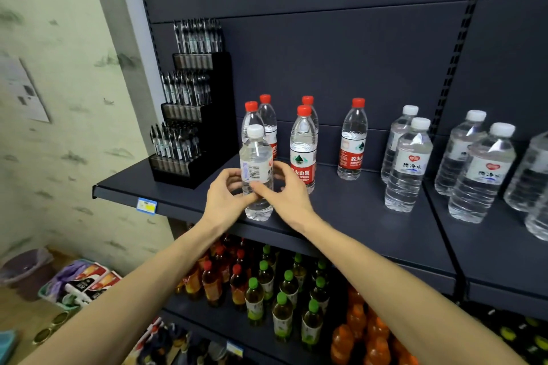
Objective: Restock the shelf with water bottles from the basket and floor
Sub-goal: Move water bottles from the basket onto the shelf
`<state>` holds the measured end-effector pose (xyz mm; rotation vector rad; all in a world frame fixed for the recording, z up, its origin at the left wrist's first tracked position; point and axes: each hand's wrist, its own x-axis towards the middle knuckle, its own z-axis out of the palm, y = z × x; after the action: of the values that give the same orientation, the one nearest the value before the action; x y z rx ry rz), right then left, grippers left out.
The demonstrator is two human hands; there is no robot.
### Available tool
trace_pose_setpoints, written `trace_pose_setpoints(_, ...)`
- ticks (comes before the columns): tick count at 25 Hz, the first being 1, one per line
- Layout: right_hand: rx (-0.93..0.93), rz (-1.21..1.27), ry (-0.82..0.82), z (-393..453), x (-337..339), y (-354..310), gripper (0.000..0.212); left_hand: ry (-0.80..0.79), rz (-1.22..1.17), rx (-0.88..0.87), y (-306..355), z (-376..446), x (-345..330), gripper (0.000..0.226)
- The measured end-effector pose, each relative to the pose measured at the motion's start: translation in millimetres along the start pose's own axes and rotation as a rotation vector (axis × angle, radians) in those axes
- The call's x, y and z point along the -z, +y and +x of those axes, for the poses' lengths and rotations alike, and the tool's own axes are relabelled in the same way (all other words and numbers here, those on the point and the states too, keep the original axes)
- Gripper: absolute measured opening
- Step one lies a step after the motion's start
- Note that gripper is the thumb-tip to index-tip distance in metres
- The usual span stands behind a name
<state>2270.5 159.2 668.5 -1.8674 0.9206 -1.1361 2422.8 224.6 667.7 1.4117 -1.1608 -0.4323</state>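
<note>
Item: white-capped water bottle (256, 169), upright near the shelf (355, 210) front edge, both our hands clamped on it, left hand (225, 198), right hand (284, 190). Risk: red-capped bottles (303, 148) just beyond our fingers; we judge a hasty release could topple them.

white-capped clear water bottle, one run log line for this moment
white-capped clear plastic water bottle: upright at dark shelf front | left hand: gripping | right hand: gripping

A shop: stocked shelf (341, 210) with price tag (146, 206).
</note>
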Motion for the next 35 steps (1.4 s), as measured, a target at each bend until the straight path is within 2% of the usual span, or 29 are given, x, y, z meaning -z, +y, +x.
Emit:
trace_pose_setpoints(4, 0.008, 0.095, 0.015, 2, -6, -9, 0.064, -0.029, -0.048, -0.016, 0, -14, 6, 0.058)
trace_pose_setpoints(8, 0.015, 0.041, 0.106, -17, 12, -9, 0.067, -0.018, -0.107, 0.014, -4, -9, 9, 0.035)
trace_pose_setpoints(13, -0.004, -0.089, 0.265, -46, 66, -11, 0.067, 0.003, -0.207, 0.081, -10, -16, -27, 0.03)
trace_pose_setpoints(15, -0.012, -0.136, 0.321, -55, 90, -9, 0.065, -0.009, -0.201, 0.099, -8, -25, -45, 0.022)
trace_pose_setpoints(19, -0.038, -0.164, 0.387, -71, 144, -5, 0.07, -0.076, -0.137, 0.092, 19, -34, -73, 0.022)
trace_pose_setpoints(25, -0.051, -0.165, 0.455, -106, 235, 17, 0.066, -0.126, -0.15, 0.041, 80, -37, -153, 0.021)
trace_pose_setpoints(35, -0.09, -0.271, 0.629, -163, 381, 58, 0.062, -0.31, -0.1, -0.018, 130, -79, -307, 0.023)
